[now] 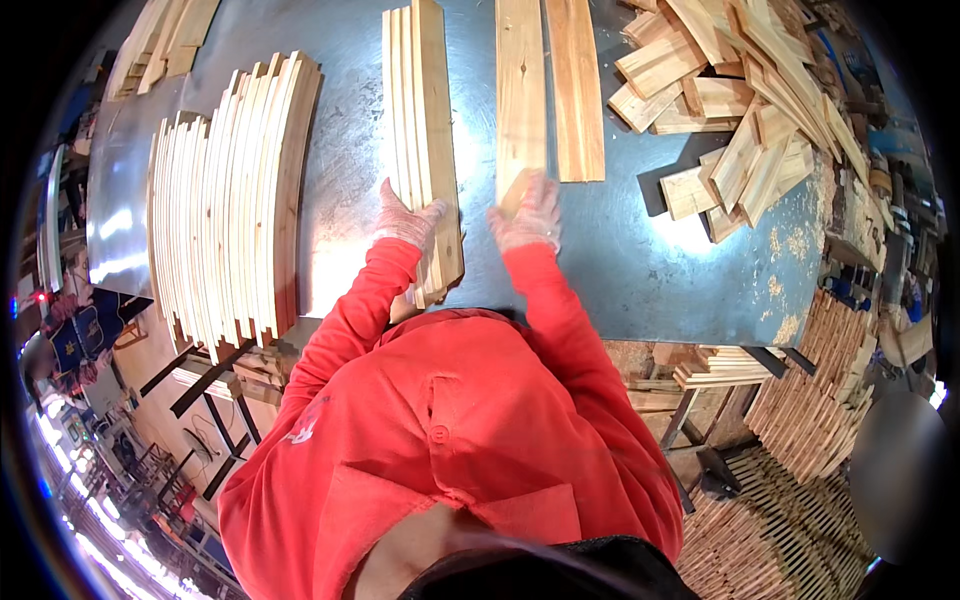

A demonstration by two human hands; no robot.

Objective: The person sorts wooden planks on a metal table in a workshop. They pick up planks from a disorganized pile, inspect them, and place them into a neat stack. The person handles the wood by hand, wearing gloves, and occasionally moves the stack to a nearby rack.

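Note:
My left hand (pixel 408 218), in a pale thin glove, spans the near part of a small bundle of wooden boards (pixel 420 110), thumb on its left side and fingers on its right. The boards lie lengthwise, pressed side by side. My right hand (pixel 530 214), gloved alike, grips the near end of a flat pale wooden board (pixel 521 85), thumb at the left edge and fingers over the right. Just right of it lies a second, browner board (pixel 575 95), apart from my hand. The undersides of both grips are hidden.
A wide row of boards on edge (pixel 230 200) stands at the table's left. Loose short boards (pixel 740 110) are heaped at the far right, with sawdust (pixel 788 245) near the metal table's (pixel 640 270) right edge. Stacked wood (pixel 815 385) stands beyond it. Another person (pixel 80 335) is at left.

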